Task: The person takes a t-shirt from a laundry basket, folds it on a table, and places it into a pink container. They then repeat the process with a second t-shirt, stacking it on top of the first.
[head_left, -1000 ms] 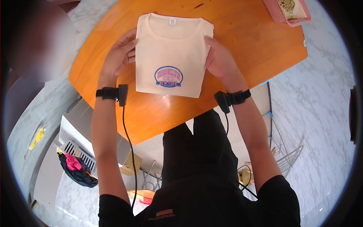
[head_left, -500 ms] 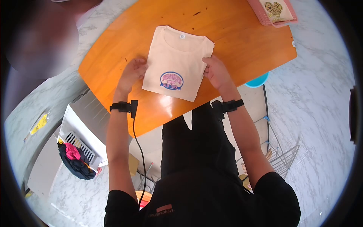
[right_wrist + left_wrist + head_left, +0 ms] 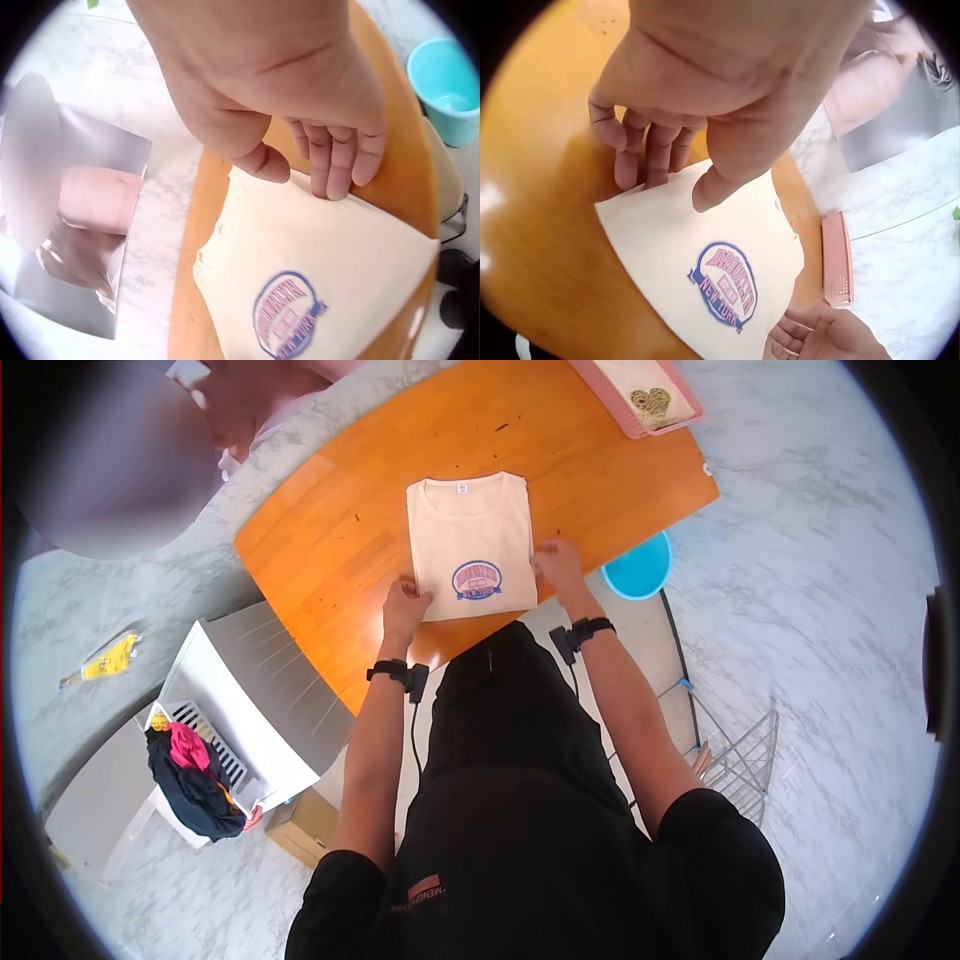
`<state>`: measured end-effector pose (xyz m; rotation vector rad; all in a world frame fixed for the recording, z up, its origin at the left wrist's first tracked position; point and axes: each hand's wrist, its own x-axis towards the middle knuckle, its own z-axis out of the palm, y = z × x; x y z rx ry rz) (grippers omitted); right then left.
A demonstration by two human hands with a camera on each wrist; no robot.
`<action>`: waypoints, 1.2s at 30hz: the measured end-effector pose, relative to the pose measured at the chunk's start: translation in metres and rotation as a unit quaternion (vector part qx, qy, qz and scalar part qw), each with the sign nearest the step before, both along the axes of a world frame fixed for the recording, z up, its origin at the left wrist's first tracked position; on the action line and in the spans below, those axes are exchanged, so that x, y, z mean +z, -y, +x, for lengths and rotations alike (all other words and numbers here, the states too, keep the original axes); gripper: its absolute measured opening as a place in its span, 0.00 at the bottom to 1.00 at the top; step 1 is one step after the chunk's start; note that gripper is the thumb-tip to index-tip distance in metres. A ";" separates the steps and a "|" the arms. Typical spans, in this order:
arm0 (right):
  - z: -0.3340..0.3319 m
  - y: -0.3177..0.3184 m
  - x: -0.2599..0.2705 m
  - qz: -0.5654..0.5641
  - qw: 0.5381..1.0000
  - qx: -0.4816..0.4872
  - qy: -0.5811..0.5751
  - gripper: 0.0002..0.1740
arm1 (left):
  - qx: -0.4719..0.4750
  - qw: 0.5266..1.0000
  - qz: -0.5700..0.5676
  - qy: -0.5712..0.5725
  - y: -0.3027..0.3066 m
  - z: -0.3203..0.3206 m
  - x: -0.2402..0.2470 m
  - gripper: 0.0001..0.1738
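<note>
A folded cream T-shirt [image 3: 470, 545] lies flat on the wooden table, collar facing away, with a blue-and-pink "Brooklyn New York" print [image 3: 724, 286] near its lower edge. At the shirt's lower left side is my left hand [image 3: 405, 610]; its thumb [image 3: 711, 189] lies over the cloth while the loosely bent fingers meet the side edge. Opposite it, my right hand [image 3: 558, 568] touches the right edge. In the right wrist view, its fingertips [image 3: 339, 187] rest along that edge, the thumb apart from them.
The orange-brown table [image 3: 330, 570] has its near edge just by the shirt's hem. A pink basket [image 3: 640, 425] holding cloth with a leopard-print heart stands at the far right. Below the table's right side is a turquoise bucket [image 3: 638, 567]. A wire rack [image 3: 740, 765] stands lower right.
The shirt has turned from a slant to nearly square with my body and come closer to the near table edge. Both hands have moved down its sides. The head view has shifted too.
</note>
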<state>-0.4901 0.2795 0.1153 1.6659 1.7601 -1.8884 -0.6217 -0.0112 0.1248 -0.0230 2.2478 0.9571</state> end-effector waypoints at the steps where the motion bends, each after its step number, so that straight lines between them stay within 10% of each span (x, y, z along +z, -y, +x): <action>1: 0.019 0.005 -0.018 0.044 0.998 0.034 0.006 0.22 | 0.004 1.000 -0.009 -0.005 0.003 0.007 -0.002 0.26; 8: 0.067 0.044 -0.028 0.104 0.985 0.136 0.036 0.18 | -0.001 1.000 -0.003 -0.025 0.018 0.035 -0.022 0.23; 14: 0.078 0.056 -0.011 -0.060 0.997 -0.021 0.047 0.17 | 0.029 0.997 0.031 0.068 0.029 0.043 -0.041 0.17; 23: 0.095 0.059 -0.044 -0.167 0.978 -0.120 -0.021 0.24 | -0.093 0.987 -0.067 -0.117 0.019 0.069 -0.047 0.18; 32: 0.096 0.053 -0.025 -0.219 0.972 -0.082 -0.032 0.19 | 0.027 0.974 -0.085 -0.210 0.002 0.086 -0.043 0.26; 35: 0.098 0.040 -0.024 -0.254 0.966 -0.031 -0.021 0.15 | -0.050 0.996 -0.032 0.064 0.010 0.064 -0.036 0.25; 36: 0.096 0.034 -0.021 -0.268 0.963 -0.013 -0.012 0.14 | 0.094 0.955 0.155 0.234 0.017 0.071 -0.019 0.23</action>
